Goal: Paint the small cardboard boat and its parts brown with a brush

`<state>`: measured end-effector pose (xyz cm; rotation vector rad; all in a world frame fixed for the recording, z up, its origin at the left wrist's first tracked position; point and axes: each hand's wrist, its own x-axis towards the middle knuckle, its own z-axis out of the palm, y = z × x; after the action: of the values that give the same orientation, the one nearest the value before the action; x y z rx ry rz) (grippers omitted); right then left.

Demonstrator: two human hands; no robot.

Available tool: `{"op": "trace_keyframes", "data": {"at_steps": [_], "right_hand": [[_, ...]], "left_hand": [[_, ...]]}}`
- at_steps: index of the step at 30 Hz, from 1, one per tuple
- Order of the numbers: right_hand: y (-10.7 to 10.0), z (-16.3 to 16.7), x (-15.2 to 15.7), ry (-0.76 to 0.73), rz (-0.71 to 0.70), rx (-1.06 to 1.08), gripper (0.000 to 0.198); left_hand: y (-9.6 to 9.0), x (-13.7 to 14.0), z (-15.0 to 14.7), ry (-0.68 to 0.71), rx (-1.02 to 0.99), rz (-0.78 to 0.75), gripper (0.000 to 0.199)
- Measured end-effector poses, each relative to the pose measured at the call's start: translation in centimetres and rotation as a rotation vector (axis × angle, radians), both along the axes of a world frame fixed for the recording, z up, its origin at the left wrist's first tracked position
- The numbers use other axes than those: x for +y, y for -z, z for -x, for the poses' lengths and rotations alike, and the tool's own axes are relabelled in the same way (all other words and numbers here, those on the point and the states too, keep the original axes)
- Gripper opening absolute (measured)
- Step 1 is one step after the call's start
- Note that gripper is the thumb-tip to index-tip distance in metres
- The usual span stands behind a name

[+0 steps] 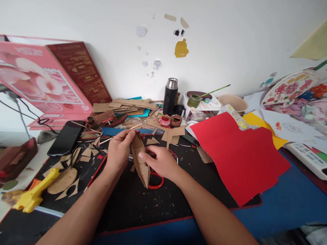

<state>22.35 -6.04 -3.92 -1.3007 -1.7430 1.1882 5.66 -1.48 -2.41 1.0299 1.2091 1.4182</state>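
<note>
Between my hands, above the black mat (143,211), is a small boat-shaped cardboard piece (139,160) with raised sides and pointed ends. My left hand (120,144) pinches its far tip, fingers closed. Along the near right side, my right hand (160,160) grips the cardboard wall, thumb inside and fingers curled outside. Scissors with a red handle (157,185) lie on the mat below, partly hidden by the boat and my right hand. Cardboard scraps (152,140) are scattered just beyond my hands.
A yellow glue gun (38,194) and a black phone (66,137) lie at left. Red sheets (242,153) cover the right side. Behind stand a black thermos (170,98), open paint jars (176,120) and a green paint jar (193,101) holding a brush. Stacked cardboard strips (122,107) lie at the back.
</note>
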Motion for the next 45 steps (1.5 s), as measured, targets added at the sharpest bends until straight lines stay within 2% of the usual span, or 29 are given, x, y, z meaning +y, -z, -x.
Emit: {"op": "trace_keyframes", "data": {"at_steps": [5,13,23,28,34,40,45], "right_hand": [[0.0,0.0,0.0,-0.022,0.019,0.041,0.031],[0.1,0.0,0.1,0.018,-0.005,0.003,0.033],[-0.1,0.0,-0.1,0.025,-0.008,-0.006,0.039],[-0.1,0.0,-0.1,0.033,0.020,-0.005,0.040],[0.0,0.0,0.1,0.032,-0.023,-0.040,0.040],[-0.1,0.0,0.0,0.048,-0.060,-0.103,0.038],[-0.4,-0.3,0.2,0.058,-0.043,-0.041,0.033]], "left_hand": [[-0.1,0.3,0.3,-0.076,-0.075,0.003,0.024],[0.3,1.0,0.8,0.023,-0.122,0.050,0.026],[0.7,1.2,1.2,0.081,-0.197,0.094,0.030],[0.6,1.3,1.4,0.121,-0.232,0.138,0.039],[0.2,1.1,1.5,0.152,-0.245,0.142,0.054],[0.4,1.1,1.4,0.125,-0.159,0.118,0.041],[0.7,1.4,1.3,0.122,-0.181,0.148,0.040]]}}
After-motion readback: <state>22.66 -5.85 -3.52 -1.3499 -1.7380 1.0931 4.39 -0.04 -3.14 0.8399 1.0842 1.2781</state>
